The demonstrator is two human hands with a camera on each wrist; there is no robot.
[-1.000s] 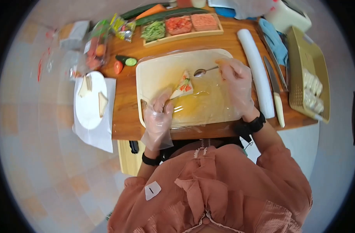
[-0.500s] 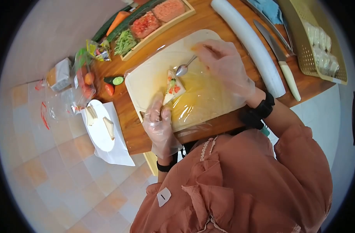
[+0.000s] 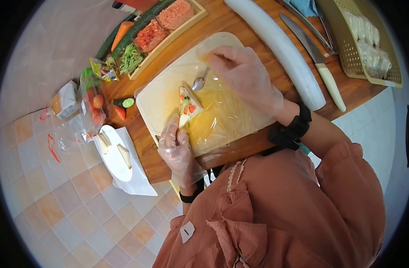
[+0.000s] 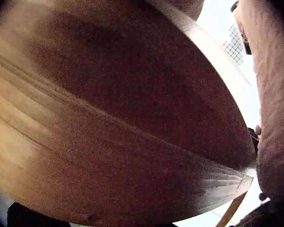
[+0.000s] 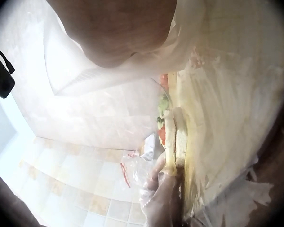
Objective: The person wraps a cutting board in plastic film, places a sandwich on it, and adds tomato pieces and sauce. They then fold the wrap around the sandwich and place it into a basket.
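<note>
A triangular sandwich (image 3: pixel 188 107), its filling showing red and green bits, lies over the plastic-wrapped cutting board (image 3: pixel 146 105). My left hand (image 3: pixel 177 154), in a clear plastic glove, pinches its near corner. The right wrist view shows the sandwich's two bread slices (image 5: pixel 181 137) edge-on, with gloved left fingers (image 5: pixel 163 189) at the lower end. My right hand (image 3: pixel 249 78), also gloved, holds a metal spoon (image 3: pixel 198 83) by the handle. The spoon's bowl hangs just right of the sandwich's far tip. Only a blurred dark wooden surface (image 4: pixel 132 94) fills most of the left wrist view.
A white plate (image 3: pixel 116 156) with bread pieces stands at the left. Behind the board is a wooden tray (image 3: pixel 168 39) of chopped fillings. On the right lie a white roll (image 3: pixel 280 53), a knife (image 3: pixel 318 62) and a basket (image 3: pixel 347 53) of wrapped items.
The head view has turned, so the table looks tilted. My right hand has brought the spoon leftward, close to the sandwich's tip. The left hand keeps its grip on the sandwich.
</note>
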